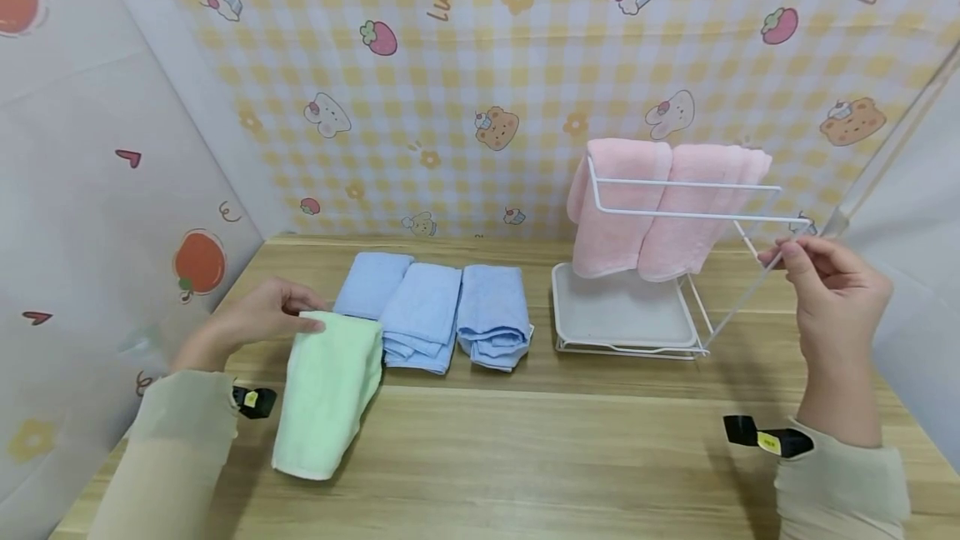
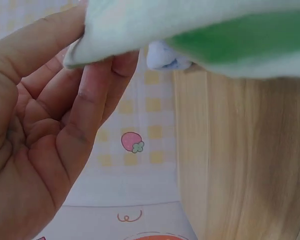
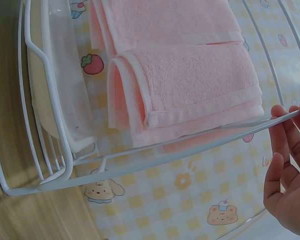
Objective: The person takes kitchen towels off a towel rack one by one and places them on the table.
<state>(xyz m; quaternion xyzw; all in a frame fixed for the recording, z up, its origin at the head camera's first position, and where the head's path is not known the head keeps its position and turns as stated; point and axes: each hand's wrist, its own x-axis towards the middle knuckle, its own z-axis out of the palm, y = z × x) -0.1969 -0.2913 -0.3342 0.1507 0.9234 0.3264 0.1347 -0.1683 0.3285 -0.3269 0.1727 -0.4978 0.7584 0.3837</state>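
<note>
A pale green towel (image 1: 326, 398) hangs from my left hand (image 1: 266, 315), which pinches its upper corner between thumb and fingers. In the left wrist view that towel edge (image 2: 140, 25) crosses the top, its underside a deeper green. On the right, my right hand (image 1: 843, 290) holds a slanting side wire of a white wire rack (image 1: 738, 308) between thumb and fingers. Two folded pink towels (image 1: 618, 219) drape side by side over the rack's rear bar. The right wrist view shows their layered folds (image 3: 190, 85) near the wire (image 3: 190, 151) in my fingers.
Three folded blue towels (image 1: 422, 302) lie in a row on the wooden table (image 1: 525, 457), just right of the green one. A shallow pale tray (image 1: 622, 315) sits in the rack's base. Behind rises a yellow checked backdrop (image 1: 465, 65), with a white sheet (image 1: 90, 148) at left.
</note>
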